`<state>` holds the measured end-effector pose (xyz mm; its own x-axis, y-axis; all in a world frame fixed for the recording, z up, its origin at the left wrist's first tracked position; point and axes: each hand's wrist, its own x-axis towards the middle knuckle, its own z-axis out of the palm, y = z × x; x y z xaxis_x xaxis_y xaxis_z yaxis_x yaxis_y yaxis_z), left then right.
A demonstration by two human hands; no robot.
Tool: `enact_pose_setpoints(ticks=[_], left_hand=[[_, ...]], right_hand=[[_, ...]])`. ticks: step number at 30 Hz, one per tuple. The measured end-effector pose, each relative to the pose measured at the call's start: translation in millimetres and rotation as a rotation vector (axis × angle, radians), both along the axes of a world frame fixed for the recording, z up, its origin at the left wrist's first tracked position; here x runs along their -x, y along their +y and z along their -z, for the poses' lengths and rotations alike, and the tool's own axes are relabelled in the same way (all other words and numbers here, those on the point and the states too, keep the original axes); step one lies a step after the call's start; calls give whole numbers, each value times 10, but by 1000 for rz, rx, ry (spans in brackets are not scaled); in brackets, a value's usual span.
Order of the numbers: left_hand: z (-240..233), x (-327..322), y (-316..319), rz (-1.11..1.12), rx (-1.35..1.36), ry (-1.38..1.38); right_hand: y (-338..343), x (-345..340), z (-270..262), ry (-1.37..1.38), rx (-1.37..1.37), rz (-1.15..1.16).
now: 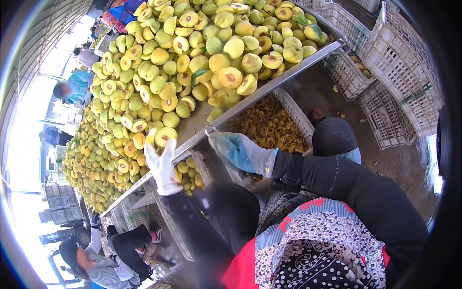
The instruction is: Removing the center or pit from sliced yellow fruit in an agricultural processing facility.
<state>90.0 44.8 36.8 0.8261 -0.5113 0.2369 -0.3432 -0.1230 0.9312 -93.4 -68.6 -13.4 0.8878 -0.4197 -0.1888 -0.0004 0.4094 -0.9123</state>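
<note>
My left hand [162, 166], in a white glove, is at the metal edge of a work table [252, 96] and grips a halved yellow-green peach [166, 137], cut face up. My right hand [242, 150], in a grey and blue coated glove, is closed around a small tool with a curved metal tip [210, 129], probably a pitting tool; its handle is hidden in the fist. The tip is just over the table's edge, apart from the peach. A large heap of halved and whole-looking peaches [155, 81] covers much of the table.
Below the edge stand a crate of brown pits and scraps [270, 123] and a crate of peaches [189, 173]. White plastic crates [400, 57] are stacked at the right. A seated co-worker [108, 263] is at lower left; other people [77, 86] are beyond the heap.
</note>
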Motion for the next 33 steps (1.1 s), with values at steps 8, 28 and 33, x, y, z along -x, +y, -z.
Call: enact_pose_setpoints(ticks=[8, 28, 33], left_hand=[[25, 733, -278, 335, 329, 341], [404, 634, -388, 319, 553, 496], [355, 880, -488, 218, 622, 804]], right_hand=[[-65, -18, -185, -110, 78, 31], [-10, -106, 373, -38, 280, -40], [-102, -86, 838, -70, 315, -6]])
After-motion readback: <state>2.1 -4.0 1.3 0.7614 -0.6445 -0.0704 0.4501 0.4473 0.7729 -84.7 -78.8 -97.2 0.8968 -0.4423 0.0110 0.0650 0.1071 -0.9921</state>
